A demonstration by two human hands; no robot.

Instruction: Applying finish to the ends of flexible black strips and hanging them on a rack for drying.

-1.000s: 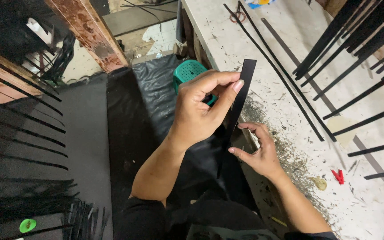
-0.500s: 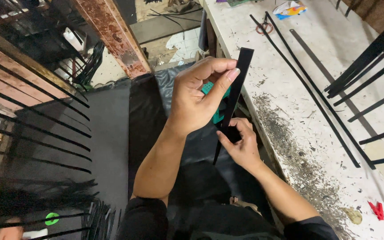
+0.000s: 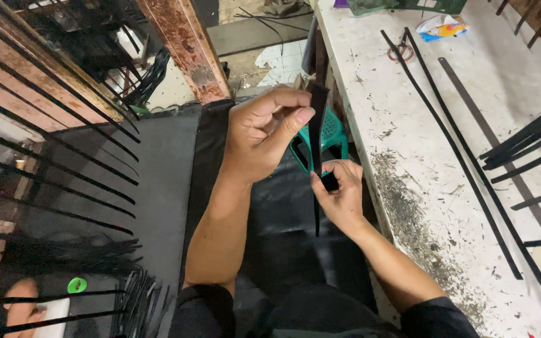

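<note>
A: Which way does the black strip (image 3: 316,141) run?
B: Upright, long axis vertical, off the white worktop's (image 3: 408,125) left edge. Left hand (image 3: 264,134) pinches its top; right hand (image 3: 339,194) grips lower.

One view only, from a head-worn camera. Looks steeply down over the wearer's forearms, from close above the hands (image 3: 302,156), which sit near frame centre. Faces forward along the white tabletop (image 3: 408,125) at the right edge of the body, with a black sheet (image 3: 283,231) over the lap below and black rods (image 3: 51,181) at left.
</note>
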